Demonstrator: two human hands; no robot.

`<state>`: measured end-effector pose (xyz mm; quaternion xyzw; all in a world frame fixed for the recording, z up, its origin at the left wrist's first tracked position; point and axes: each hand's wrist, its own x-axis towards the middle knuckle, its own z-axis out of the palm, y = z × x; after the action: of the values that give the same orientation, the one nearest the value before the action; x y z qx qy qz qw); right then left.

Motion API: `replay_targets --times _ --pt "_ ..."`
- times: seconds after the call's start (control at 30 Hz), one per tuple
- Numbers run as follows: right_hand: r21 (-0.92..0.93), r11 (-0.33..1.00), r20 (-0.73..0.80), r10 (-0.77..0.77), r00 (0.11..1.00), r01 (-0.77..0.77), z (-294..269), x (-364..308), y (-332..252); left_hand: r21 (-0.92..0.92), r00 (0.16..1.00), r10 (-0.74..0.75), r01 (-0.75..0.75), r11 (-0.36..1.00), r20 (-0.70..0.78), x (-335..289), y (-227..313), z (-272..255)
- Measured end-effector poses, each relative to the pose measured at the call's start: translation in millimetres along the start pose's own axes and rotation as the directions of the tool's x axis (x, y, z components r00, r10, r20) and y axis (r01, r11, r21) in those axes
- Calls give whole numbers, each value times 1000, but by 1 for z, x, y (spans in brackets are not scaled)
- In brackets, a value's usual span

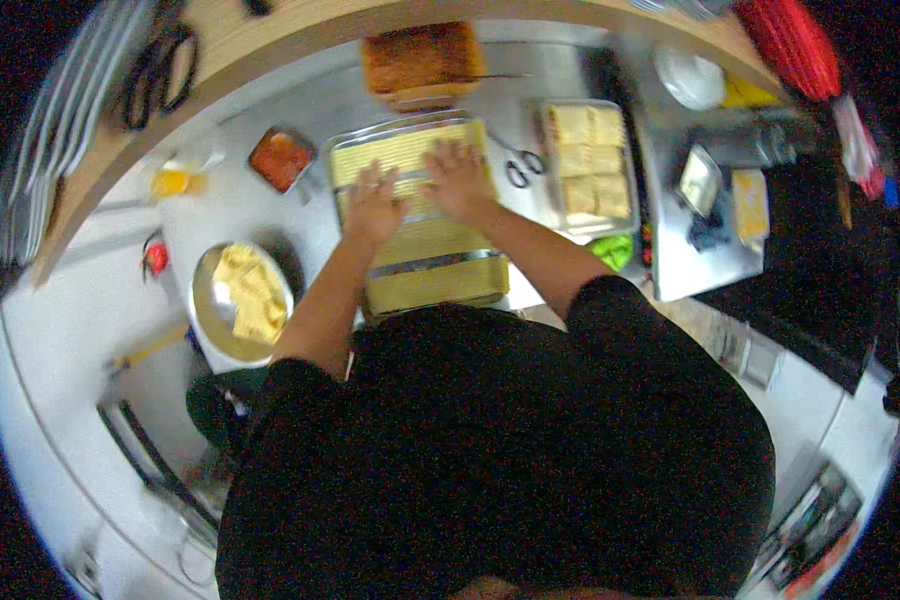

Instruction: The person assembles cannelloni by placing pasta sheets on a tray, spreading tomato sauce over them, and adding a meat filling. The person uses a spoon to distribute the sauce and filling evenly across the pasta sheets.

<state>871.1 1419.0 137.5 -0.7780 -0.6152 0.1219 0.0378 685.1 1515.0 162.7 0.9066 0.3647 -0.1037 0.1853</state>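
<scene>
A metal tray (485,290) lies straight in front of me, lined with thin yellow ridged sheets (425,240) that look like pasta. Strips of bare metal show between some sheets. Palm down, my left hand (375,205) rests on the sheets left of the middle, fingers stretched out. My right hand (460,182) lies flat on the upper right part, its fingers spread. Neither hand grips anything. Black-handled scissors (520,170) are just right of the tray. Some blur hides fine detail at the fingertips.
Beyond the tray sits a reddish-brown slab or pan (422,62). Folded pale pieces fill another tray (632,205) at right, near a green item (613,252). At left are a red-filled container (282,160) and an oval bowl (205,325) of yellow pieces. A wooden shelf (300,42) overhangs the back.
</scene>
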Motion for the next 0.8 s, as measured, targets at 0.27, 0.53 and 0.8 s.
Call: replay_targets --times 0.27,0.53,0.8 --pt "104 993 57 44 997 -50 -17 -7 -2 -205 986 97 -124 971 -136 -50 -13 -26" --pt "464 873 -281 -15 960 150 -38 -79 1 -797 852 -266 518 310 451 -242 -59 16" --pt "384 923 -141 85 986 -25 -67 -150 -31 -605 799 -436 -117 -788 414 -264 -145 67"
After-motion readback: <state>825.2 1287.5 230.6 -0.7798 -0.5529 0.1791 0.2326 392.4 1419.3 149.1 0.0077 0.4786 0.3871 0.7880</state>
